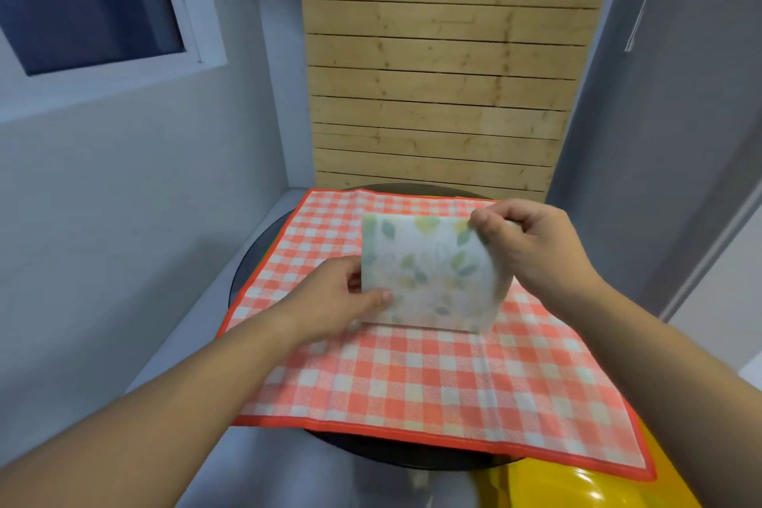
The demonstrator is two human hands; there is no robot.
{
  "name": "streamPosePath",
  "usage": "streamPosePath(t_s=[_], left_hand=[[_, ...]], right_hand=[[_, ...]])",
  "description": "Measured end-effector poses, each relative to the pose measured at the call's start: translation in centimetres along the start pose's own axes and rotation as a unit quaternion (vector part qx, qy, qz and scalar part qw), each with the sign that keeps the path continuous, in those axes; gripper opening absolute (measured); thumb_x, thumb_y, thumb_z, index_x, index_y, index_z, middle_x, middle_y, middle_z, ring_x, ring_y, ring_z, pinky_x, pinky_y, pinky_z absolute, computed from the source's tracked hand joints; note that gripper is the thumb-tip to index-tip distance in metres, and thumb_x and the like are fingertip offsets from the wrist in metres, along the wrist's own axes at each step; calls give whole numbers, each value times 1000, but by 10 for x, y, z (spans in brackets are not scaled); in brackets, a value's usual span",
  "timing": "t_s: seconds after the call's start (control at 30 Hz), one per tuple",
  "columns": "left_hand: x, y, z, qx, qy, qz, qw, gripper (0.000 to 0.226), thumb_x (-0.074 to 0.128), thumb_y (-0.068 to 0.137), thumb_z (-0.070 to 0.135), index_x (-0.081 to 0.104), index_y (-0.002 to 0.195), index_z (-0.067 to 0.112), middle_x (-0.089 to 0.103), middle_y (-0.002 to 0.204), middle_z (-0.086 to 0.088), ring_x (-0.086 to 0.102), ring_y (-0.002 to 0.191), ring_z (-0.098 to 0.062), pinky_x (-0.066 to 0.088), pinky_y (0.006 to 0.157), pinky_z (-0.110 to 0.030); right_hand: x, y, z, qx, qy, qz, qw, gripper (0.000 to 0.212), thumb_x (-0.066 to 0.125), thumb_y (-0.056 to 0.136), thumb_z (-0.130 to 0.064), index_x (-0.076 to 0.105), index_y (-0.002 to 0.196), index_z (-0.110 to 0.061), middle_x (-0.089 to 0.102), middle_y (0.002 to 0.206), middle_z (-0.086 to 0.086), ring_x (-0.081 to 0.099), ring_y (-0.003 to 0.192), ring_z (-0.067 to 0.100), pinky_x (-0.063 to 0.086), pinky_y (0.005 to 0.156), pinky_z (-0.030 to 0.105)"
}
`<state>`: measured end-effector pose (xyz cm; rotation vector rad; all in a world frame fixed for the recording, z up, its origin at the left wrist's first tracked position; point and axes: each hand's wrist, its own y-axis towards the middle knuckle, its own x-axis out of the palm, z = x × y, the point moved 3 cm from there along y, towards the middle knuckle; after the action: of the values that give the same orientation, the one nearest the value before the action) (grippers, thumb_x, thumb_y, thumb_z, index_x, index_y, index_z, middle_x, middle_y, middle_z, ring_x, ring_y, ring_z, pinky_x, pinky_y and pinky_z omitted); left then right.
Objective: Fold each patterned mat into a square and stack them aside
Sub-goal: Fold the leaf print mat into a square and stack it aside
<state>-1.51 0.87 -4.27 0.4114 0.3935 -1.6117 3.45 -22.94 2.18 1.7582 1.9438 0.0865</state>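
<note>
The red-and-white checked cloth mat (412, 375) hides most of the round dark table (391, 447) — the glossy yellow object (556, 487) is cut off by the bottom edge; the pale leaf-printed mat (429, 272) is blurred.

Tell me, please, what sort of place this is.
Probably a corner of a home: a white-framed window, a pine-plank wall panel, a small round dark table under a red checked mat. The left hand and right hand pinch a leaf-print mat.

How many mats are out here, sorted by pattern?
Red-and-white checked mat: 1, spread flat on the round dark table.
Leaf-print mat: 1, folded, lifted above the checked one, pinched by the left hand and the right hand.
Total: 2 mats in view.
</note>
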Motion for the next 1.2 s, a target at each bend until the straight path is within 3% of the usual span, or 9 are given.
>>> streamPosePath(t_s=[0.17, 0.33, 0.47, 0.6, 0.7, 0.8, 0.87, 0.97, 1.2], left_hand=[[5, 27, -15, -62, -48, 8, 997, 16, 68, 97, 23, 69, 111, 17, 79, 97, 8, 75, 89, -11, 62, 78, -31], [6, 43, -25, -97, -25, 33, 994, 21, 70, 95, 29, 69, 114, 19, 78, 98, 8, 76, 86, -10, 62, 80, -34], [10, 49, -30, -102, 31, 41, 993, 31, 70, 94, 35, 65, 123, 27, 73, 112, 11, 73, 94, -12, 61, 85, -40], [18, 47, -25, -96, 80, 44, 991, 54, 68, 94, 41, 45, 141, 28, 57, 121, 19, 62, 109, -9, 54, 86, -27], [22, 44, -22, -95, 122, 8, 988, 67, 62, 97, 43, 26, 153, 35, 56, 138, 16, 60, 117, -14, 53, 96, -34], [21, 42, -23, -111, 175, -33, 978, 86, 58, 98, 44, -2, 160, 38, 39, 156, 13, 56, 125, -17, 51, 97, -31], [20, 41, -23, -112, 194, -42, 974, 80, 55, 99, 44, 4, 161, 38, 34, 160, 13, 50, 133, -17, 47, 105, -33], [22, 38, -23, -119, 197, -45, 972, 66, 54, 100, 46, 25, 158, 35, 28, 164, 10, 34, 147, -17, 33, 119, -37], [42, 27, -10, -162, 318, -78, 931, 81, 40, 93, 73, 12, 160, 37, 23, 159, -4, 29, 144, -31, 23, 117, -42]], right_hand=[[7, 4, 40, 108, 13, 17, 994, 35, 67, 85, -51, 67, 104, -22, 67, 82, 6, 65, 71, 19, 55, 63, 36], [19, -13, 80, 207, -75, -112, 969, 51, 66, 91, -37, 42, 136, -34, 67, 83, -1, 69, 66, 4, 54, 55, 21], [22, -12, 93, 195, -148, -107, 964, 67, 66, 91, -37, 28, 146, -40, 64, 77, -1, 62, 57, 9, 42, 43, 16], [25, -14, 97, 143, -227, -118, 956, 52, 62, 92, -41, 43, 141, -35, 58, 74, -7, 57, 64, 8, 39, 55, 17], [24, -15, 100, 145, -242, -135, 950, 40, 60, 92, -44, 56, 130, -33, 58, 81, -10, 56, 71, 7, 39, 63, 18], [25, -17, 97, 153, -249, -168, 941, 48, 60, 90, -51, 54, 134, -32, 61, 120, -9, 57, 103, 12, 44, 88, 25], [26, -18, 95, 151, -264, -184, 935, 55, 60, 88, -54, 51, 138, -31, 52, 141, -9, 50, 125, 16, 41, 101, 30], [27, -22, 92, 150, -285, -201, 925, 63, 61, 87, -56, 48, 142, -27, 45, 149, -7, 45, 134, 17, 37, 106, 32], [28, -25, 92, 155, -321, -218, 908, 68, 61, 88, -54, 47, 144, -19, 44, 149, 2, 47, 132, 20, 38, 104, 29]])
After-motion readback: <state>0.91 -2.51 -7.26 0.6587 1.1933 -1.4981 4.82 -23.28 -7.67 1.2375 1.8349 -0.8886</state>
